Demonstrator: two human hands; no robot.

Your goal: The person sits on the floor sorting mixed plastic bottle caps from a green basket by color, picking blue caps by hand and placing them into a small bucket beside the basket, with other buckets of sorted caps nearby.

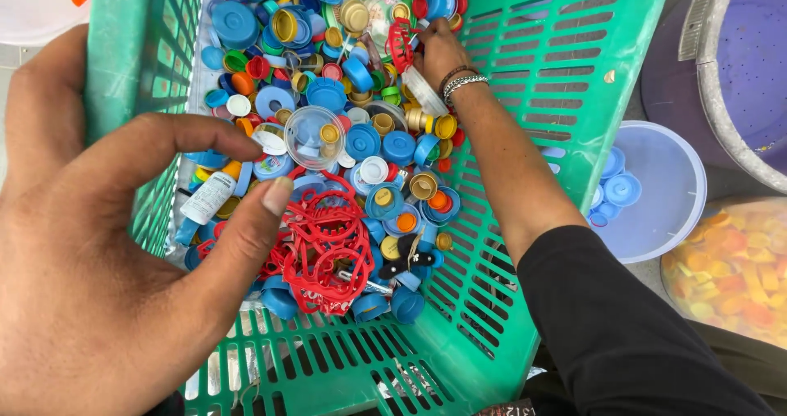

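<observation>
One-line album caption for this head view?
Two hands, left and right, over mixed plastic bottle caps in a green crate.

Left hand hovers near, fingers spread; right hand reaches far, fingers curled.

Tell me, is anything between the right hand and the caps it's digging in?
No. The right hand rests straight on the pile of caps at the far end of the green crate, fingers among them, nothing visible in between. The left hand hangs above the near caps, thumb and finger apart, holding nothing.
</observation>
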